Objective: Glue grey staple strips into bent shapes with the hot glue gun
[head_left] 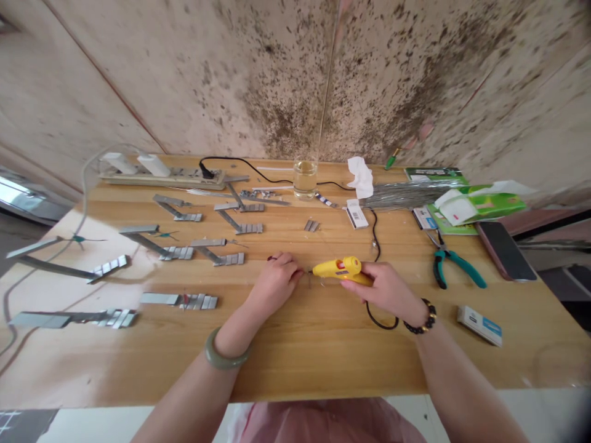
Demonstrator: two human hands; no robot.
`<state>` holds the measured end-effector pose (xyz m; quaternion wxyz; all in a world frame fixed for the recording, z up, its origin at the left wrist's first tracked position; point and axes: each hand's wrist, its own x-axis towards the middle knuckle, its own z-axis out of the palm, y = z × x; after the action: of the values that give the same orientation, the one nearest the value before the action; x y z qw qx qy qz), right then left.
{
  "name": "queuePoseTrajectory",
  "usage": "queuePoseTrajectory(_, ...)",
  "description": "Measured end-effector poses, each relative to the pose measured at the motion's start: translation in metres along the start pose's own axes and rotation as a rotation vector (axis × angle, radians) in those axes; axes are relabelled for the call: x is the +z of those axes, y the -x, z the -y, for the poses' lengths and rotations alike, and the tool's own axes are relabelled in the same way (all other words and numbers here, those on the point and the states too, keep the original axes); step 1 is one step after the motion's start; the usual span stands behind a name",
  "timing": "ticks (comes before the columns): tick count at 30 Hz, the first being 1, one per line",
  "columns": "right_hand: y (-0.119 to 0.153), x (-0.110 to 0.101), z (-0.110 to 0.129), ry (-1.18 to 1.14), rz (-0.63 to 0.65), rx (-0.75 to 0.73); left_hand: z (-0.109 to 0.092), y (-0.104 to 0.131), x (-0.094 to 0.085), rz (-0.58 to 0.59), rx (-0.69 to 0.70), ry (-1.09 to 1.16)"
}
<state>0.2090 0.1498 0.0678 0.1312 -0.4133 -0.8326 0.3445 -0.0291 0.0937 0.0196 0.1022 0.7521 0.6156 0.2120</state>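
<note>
**Glue gun tip sits just beside our left hand**

Our right hand has its fingers wrapped around the yellow gun, over the middle of the desk. The gun's long axis runs left to right, nozzle facing left, toward our left fingers. Those bunch together low over the wood; we can't make out whether they pinch anything. The left hand is nearer the tip. Some small grey strips lie on the far side.

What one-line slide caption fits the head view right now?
Right hand holding a yellow glue gun, nozzle close to the left hand, grey pieces on the wooden table.
</note>
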Motion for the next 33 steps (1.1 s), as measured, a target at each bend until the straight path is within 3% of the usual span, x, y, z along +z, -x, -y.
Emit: queuePoseTrajectory(33,-0.0001,-0.0020,-0.0029,0.000,0.008,-0.003,0.0007,0.0004,0.0002,-0.003,0.009,-0.009)
